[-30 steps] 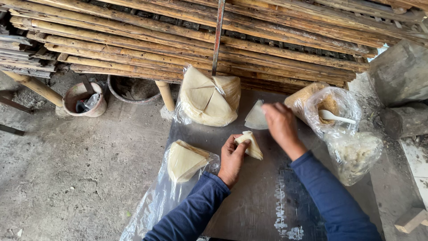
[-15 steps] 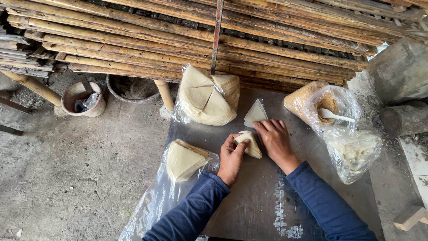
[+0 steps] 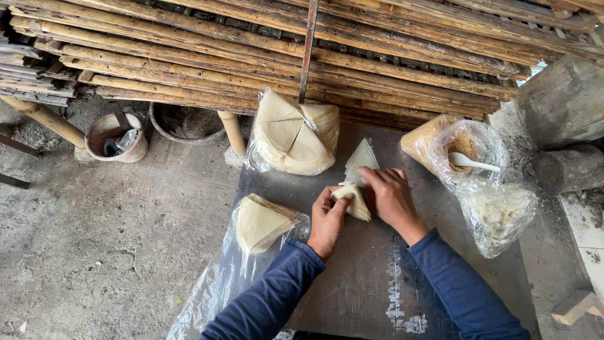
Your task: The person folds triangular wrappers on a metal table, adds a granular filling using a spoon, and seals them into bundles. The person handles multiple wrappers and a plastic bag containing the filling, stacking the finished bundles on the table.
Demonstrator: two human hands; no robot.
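On the far right of the desk I saw a clear plastic bag holding brown crumbly filling with a white spoon lying in it, and just nearer a second clear bag of pale, lumpy stuff. A bag of round, thin pastry sheets stood at the far edge, and a bag of triangular cut sheets lay open at the left. My left hand pinched a folded pastry triangle between thumb and fingers at the middle of the desk, while my right hand lay curled over its right side, fingers pressed against it. A few loose pale triangles lay just beyond. The desk was dull grey metal, streaked with white flour near me. Beyond ran a rack of rough bamboo poles; on the concrete floor to the left stood a clay pot and a dark basin.
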